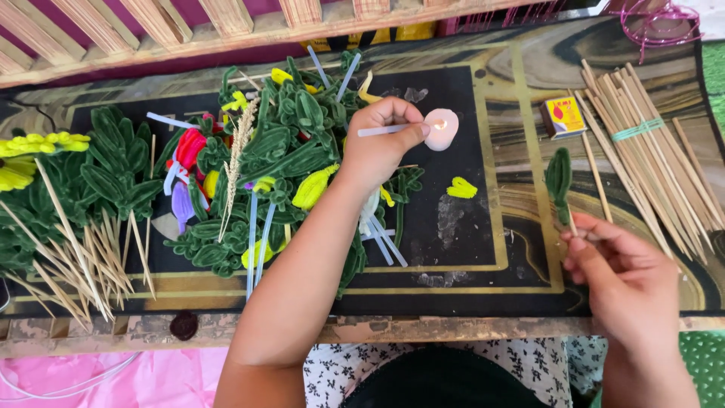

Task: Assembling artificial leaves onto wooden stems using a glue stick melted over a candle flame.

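Note:
My left hand [379, 143] reaches over the table and holds a pale glue stick [381, 130], its tip touching a short lit pink candle [442, 128]. My right hand [627, 283] at the lower right pinches a thin wooden stick carrying a green chenille leaf [559, 181], held upright. Just left of my left hand lies a heap of green chenille leaves [279, 151] mixed with yellow, red and purple pieces.
A bundle of wooden sticks [649, 143] tied with a green band lies at the right, beside a small yellow matchbox [563, 116]. Thin skewers [83, 257] and yellow chenille pieces [34, 147] lie at the left. One yellow piece [461, 187] sits on the black mat [453, 227].

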